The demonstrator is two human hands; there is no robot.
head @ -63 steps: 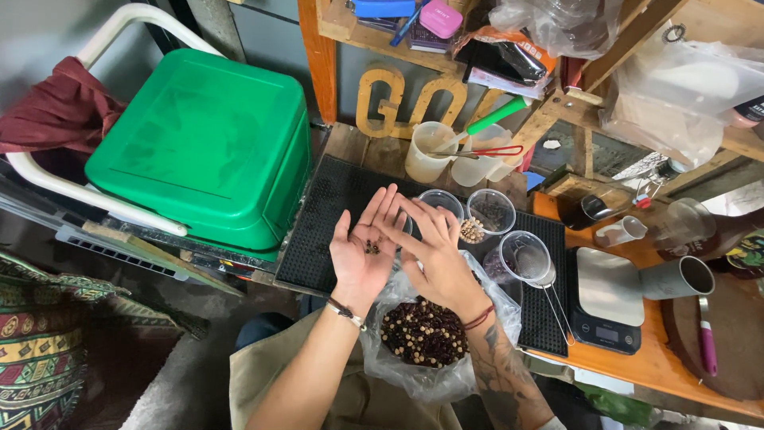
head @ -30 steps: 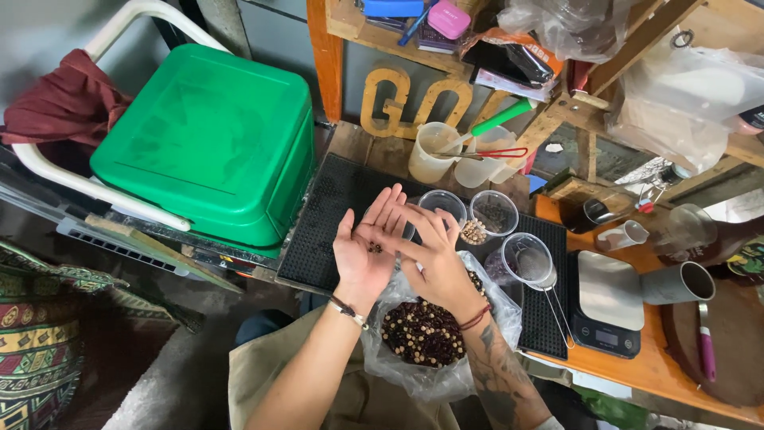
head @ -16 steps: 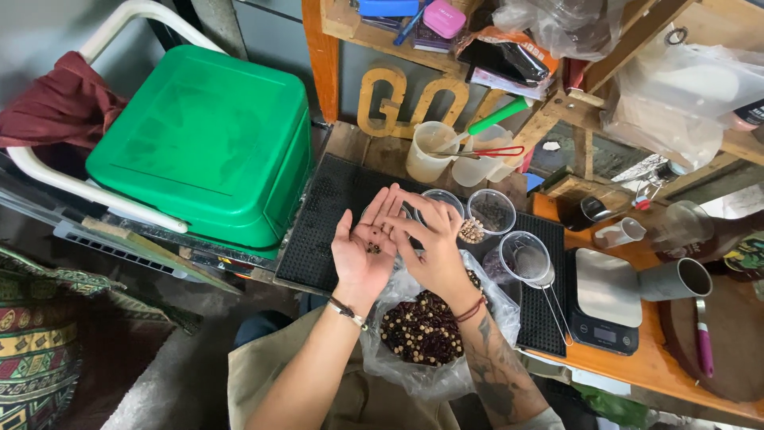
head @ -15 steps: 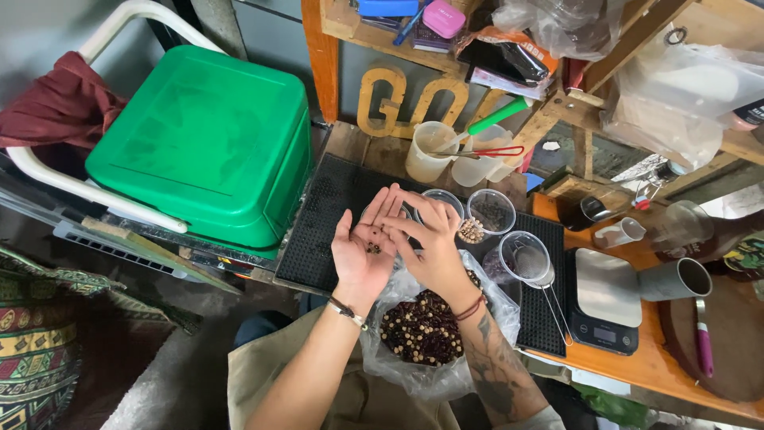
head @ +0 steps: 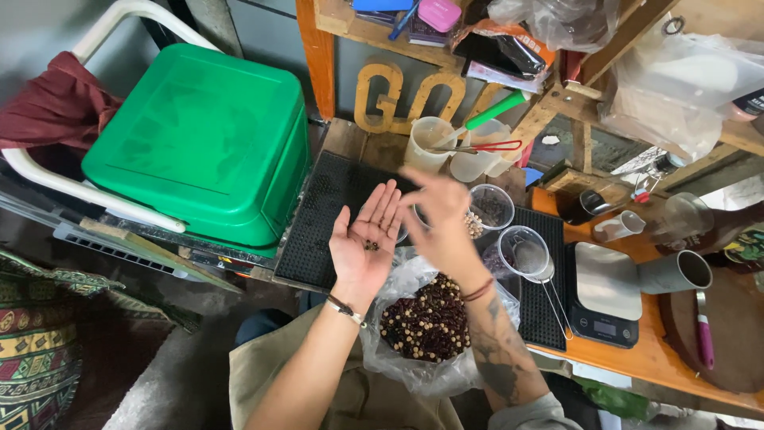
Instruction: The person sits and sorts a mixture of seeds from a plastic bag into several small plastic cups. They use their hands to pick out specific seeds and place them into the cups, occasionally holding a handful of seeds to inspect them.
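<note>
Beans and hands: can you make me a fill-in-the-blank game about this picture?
1. The left hand is held flat with its palm facing ____.
2. A few dark beans lie on the palm of the ____ hand.
3. The big box beside the black mat is coloured ____.
4. The clear bag of beans sits below the blurred ____ hand.

Missing words: up; left; green; right
</note>
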